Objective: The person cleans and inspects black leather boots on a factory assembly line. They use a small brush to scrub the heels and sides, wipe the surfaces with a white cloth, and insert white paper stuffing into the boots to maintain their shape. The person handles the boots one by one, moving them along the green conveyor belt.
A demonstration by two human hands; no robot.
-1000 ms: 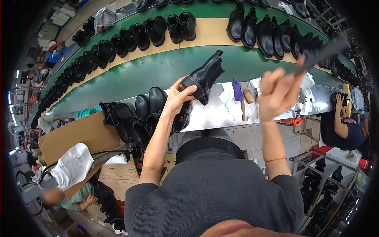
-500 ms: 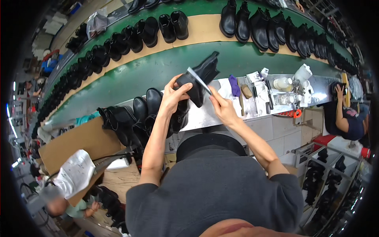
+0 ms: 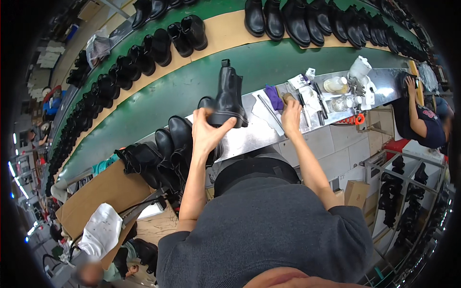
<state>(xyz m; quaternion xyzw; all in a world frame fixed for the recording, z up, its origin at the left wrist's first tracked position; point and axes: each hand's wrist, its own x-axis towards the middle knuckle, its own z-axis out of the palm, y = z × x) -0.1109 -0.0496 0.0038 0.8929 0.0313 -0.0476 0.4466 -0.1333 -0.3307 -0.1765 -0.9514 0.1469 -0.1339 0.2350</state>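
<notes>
My left hand [image 3: 207, 132] grips a black leather ankle boot [image 3: 228, 96] by its sole, fingers and thumb on either side. The boot's shaft points up and away from me, over the metal strip of the bench. My right hand [image 3: 291, 117] has its fingers closed round a small brown block [image 3: 288, 98] among the tools. Left of that hand, a long thin silver tool [image 3: 270, 113] lies slanted on a white sheet [image 3: 261, 117]. A purple cloth [image 3: 274, 98] is bunched beside the block.
Black-handled tools [image 3: 318, 113], clear bottles [image 3: 336, 84] and a white container [image 3: 360, 67] stand to the right. More black boots [image 3: 180, 132] crowd the left side. Boot rows line the green belt [image 3: 201, 72] on tan card. A co-worker [image 3: 427, 125] handles a shoe at far right.
My right hand has put the silver tool down on the white sheet and moved right to the brown block. The boot has been turned more upright and shifted left in my left hand.
</notes>
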